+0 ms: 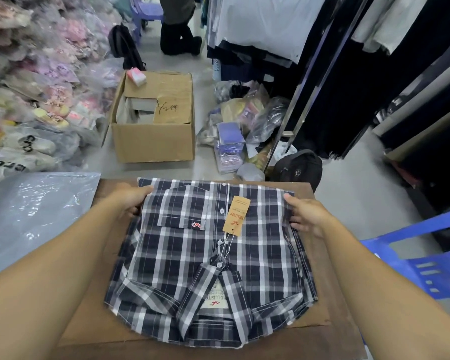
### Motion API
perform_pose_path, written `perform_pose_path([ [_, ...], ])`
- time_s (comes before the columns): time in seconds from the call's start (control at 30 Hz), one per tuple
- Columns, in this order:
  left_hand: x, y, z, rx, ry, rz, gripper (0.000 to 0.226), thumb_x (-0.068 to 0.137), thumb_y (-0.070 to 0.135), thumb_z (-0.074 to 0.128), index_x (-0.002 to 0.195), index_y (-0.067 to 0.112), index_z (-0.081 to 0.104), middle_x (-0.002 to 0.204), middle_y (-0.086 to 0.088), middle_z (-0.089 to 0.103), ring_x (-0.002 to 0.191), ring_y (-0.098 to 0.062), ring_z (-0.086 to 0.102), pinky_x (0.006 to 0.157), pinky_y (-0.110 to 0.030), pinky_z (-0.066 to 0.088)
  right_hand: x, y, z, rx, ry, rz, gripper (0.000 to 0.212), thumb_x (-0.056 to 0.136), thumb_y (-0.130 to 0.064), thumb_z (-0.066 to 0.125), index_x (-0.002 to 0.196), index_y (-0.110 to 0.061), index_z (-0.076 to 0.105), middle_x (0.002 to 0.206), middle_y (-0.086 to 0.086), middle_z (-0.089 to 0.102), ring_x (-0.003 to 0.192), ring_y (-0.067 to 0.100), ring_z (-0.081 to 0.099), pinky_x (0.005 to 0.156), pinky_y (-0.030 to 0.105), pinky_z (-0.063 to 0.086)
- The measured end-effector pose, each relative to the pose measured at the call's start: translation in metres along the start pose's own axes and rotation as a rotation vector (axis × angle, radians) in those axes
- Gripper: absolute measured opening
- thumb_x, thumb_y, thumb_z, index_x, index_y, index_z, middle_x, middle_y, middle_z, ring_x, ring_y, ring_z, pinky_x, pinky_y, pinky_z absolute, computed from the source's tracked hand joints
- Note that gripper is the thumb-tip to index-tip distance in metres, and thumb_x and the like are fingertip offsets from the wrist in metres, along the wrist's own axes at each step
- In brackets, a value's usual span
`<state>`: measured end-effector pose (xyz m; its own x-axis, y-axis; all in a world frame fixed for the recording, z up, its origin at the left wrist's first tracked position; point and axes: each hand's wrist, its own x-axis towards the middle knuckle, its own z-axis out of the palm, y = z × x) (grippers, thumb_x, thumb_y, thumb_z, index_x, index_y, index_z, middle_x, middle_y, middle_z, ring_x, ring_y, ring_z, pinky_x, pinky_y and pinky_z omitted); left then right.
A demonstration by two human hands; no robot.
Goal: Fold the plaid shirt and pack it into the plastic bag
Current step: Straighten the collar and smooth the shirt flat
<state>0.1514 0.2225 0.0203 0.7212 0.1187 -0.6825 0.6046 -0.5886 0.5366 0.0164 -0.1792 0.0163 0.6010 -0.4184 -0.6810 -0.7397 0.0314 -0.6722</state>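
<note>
1. Left hand point(130, 201) pinches the far-left edge of the plaid shirt point(213, 258), thumb on top, fingers tucked under the cloth. Right hand point(305, 216) does the same on the far-right edge.
2. Shirt lies front-up on a brown board point(330, 331), collar nearest the person, sides already turned under, paper tag point(235, 214) resting by the buttons. Looks like the folding is nearly done; prob. the last fold or a lift comes next.
3. Plastic bag point(37, 211) lies flat just left of the board, not touching the shirt (its open end can't be made out).
4. To do it well: keep both pinches level w/ each other so the folded sides don't slip out.
5. Bring the far edge toward the collar evenly, no twisting, then press flat.
6. Watch the tag – tuck it flat vs. letting it crease or snag at the bag mouth.
7. Slide the shirt in one edge first, supported underneath.
</note>
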Motion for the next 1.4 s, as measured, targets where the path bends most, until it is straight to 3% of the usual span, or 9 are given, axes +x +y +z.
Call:
perform_pose_path([
  [0.13, 0.01, 0.004, 0.014, -0.263, 0.039, -0.02, 0.039, 0.093, 0.028, 0.069, 0.118, -0.001, 0.061, 0.121, -0.018, 0.068, 0.106, -0.034, 0.066, 0.095, -0.047, 0.053, 0.011, -0.003, 0.011, 0.057, 0.012, -0.049, 0.016, 0.095, -0.021, 0.068, 0.105, -0.008, 0.065, 0.107, 0.012, 0.076, 0.096, 0.028, 0.073, 0.083, 0.044, 0.06],
  [0.33, 0.014, 0.001, 0.019, -0.353, 0.133, 0.047, 0.024, 0.094, 0.024, 0.068, 0.106, 0.008, 0.056, 0.104, -0.014, 0.068, 0.08, -0.026, 0.063, 0.09, -0.043, 0.051, 0.049, 0.017, 0.002, -0.064, 0.193, -0.272, 0.026, 0.076, -0.058, 0.071, 0.09, -0.038, 0.063, 0.103, -0.007, 0.075, 0.095, 0.021, 0.073, 0.088, 0.05, 0.06],
  [0.43, 0.01, -0.002, 0.032, -0.152, 0.351, 0.098, 0.041, 0.092, 0.037, 0.067, 0.118, 0.008, 0.052, 0.12, -0.009, 0.061, 0.108, -0.032, 0.059, 0.097, -0.047, 0.048, 0.078, 0.034, -0.005, -0.13, 0.2, -0.278, 0.047, 0.066, -0.073, 0.061, 0.106, -0.048, 0.059, 0.115, -0.012, 0.07, 0.104, 0.019, 0.069, 0.093, 0.049, 0.057],
  [0.53, -0.017, -0.005, 0.059, 0.369, 0.606, 0.541, 0.069, 0.09, 0.059, 0.057, 0.136, 0.009, 0.045, 0.14, -0.011, 0.046, 0.131, -0.03, 0.041, 0.108, -0.048, 0.041, 0.027, 0.008, 0.014, -0.231, 0.188, -0.272, 0.048, 0.08, -0.061, 0.068, 0.115, -0.029, 0.059, 0.115, -0.004, 0.07, 0.105, 0.022, 0.067, 0.096, 0.048, 0.055],
  [0.6, -0.036, -0.011, 0.08, 0.617, 0.319, 0.877, 0.089, 0.085, 0.076, 0.047, 0.151, 0.018, 0.032, 0.158, -0.007, 0.028, 0.147, -0.027, 0.024, 0.119, -0.05, 0.027, 0.013, 0.003, 0.023, -0.272, 0.176, -0.259, 0.031, 0.09, -0.048, 0.068, 0.107, -0.024, 0.059, 0.113, 0.003, 0.07, 0.105, 0.026, 0.066, 0.099, 0.048, 0.052],
  [0.7, -0.039, -0.027, 0.105, 1.0, -0.057, 0.908, 0.12, 0.068, 0.099, 0.029, 0.159, 0.028, -0.006, 0.166, -0.006, -0.017, 0.152, -0.029, -0.018, 0.123, -0.05, -0.009, 0.01, 0.008, 0.02, -0.249, 0.172, -0.239, 0.037, 0.08, -0.064, 0.07, 0.094, -0.034, 0.055, 0.112, 0.002, 0.07, 0.106, 0.027, 0.067, 0.1, 0.049, 0.052],
  [0.93, -0.036, -0.017, 0.113, 1.049, -0.173, 0.851, 0.147, 0.049, 0.103, 0.044, 0.155, 0.026, -0.022, 0.162, -0.008, -0.031, 0.147, -0.032, -0.031, 0.12, -0.054, -0.015, -0.02, 0.019, 0.011, -0.346, 0.044, -0.097, 0.103, 0.047, -0.068, 0.09, 0.13, -0.018, 0.058, 0.123, -0.004, 0.067, 0.108, 0.022, 0.066, 0.098, 0.04, 0.053],
  [1.3, -0.045, -0.015, 0.131, 1.168, -0.356, 0.814, 0.163, 0.039, 0.089, 0.072, 0.148, 0.03, -0.034, 0.159, -0.003, -0.037, 0.142, -0.027, -0.04, 0.117, -0.058, -0.02, -0.071, 0.004, 0.014, -0.196, -0.211, -0.12, 0.062, 0.074, -0.017, 0.089, 0.128, -0.019, 0.058, 0.124, 0.005, 0.072, 0.108, 0.027, 0.071, 0.101, 0.052, 0.054],
  [1.4, -0.047, -0.015, 0.131, 1.19, -0.33, 0.815, 0.163, 0.039, 0.091, 0.069, 0.15, 0.028, -0.033, 0.16, -0.004, -0.036, 0.143, -0.027, -0.039, 0.119, -0.056, -0.018, -0.105, -0.029, 0.035, -0.297, -0.325, -0.223, 0.054, 0.082, -0.009, 0.081, 0.127, -0.014, 0.051, 0.105, 0.007, 0.072, 0.077, 0.007, 0.075, 0.073, 0.033, 0.064],
])
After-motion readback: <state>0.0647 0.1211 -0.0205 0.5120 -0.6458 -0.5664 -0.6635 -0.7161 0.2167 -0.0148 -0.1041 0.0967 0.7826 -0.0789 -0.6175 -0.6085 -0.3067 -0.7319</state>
